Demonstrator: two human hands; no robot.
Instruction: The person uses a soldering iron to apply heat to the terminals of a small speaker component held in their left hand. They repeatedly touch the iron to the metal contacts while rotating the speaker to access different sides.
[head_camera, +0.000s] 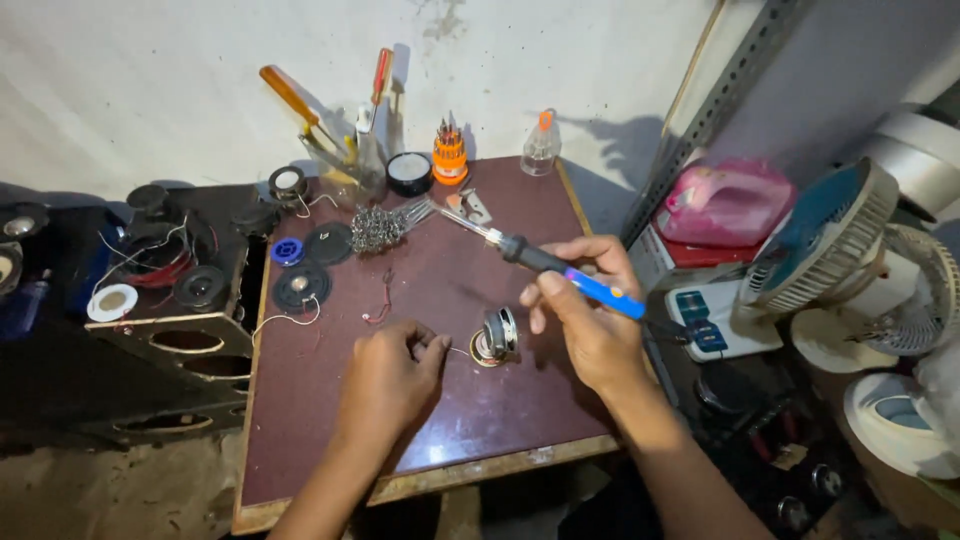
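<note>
Two hands at centre frame: my right hand (585, 305) grips the soldering iron (560, 268); my left hand (388, 378) pinches a wire (458, 349) beside the small speaker (496, 335) on the tabletop (440, 290).

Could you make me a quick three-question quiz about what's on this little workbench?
1. True or false: the right hand holds a soldering iron with a blue and black handle.
2. Which does the iron's tip touch: A) the wire-wool tip cleaner, B) the clear bottle, C) the small speaker?
3. What does the left hand pinch?

Key: 1 true; 2 A; 3 a thin wire leading to the small speaker.
</note>
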